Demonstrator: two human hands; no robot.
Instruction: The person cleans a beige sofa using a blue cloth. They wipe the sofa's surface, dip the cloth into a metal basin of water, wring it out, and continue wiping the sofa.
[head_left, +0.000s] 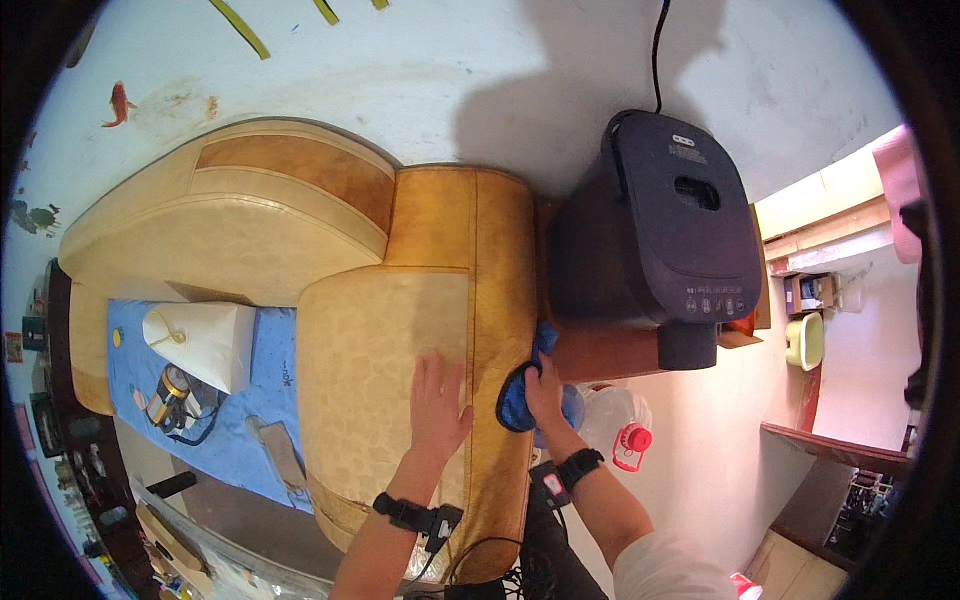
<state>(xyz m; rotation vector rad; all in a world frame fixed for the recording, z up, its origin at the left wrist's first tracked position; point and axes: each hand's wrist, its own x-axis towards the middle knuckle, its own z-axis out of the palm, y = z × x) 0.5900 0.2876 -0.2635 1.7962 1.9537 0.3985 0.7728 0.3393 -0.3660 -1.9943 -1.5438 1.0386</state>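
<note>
My left hand (437, 405) lies flat, palm down with its fingers spread, on the tan seat cushion (367, 337) of a leather sofa. In my right hand (545, 394) is a blue cloth item with a dark edge (514, 399), gripped at the sofa's orange-brown armrest (501, 300). Part of this cloth shows above the fingers, and the hand hides some of it. Both wrists wear black straps with small devices and cables.
A black lidded appliance (686, 217) stands on a brown wooden surface (615, 352) right of the armrest. Below it on the floor is a clear plastic jug with a red cap (636, 437). A white bag (225, 341) and corded device (174, 386) lie on the blue cloth (274, 360) at left.
</note>
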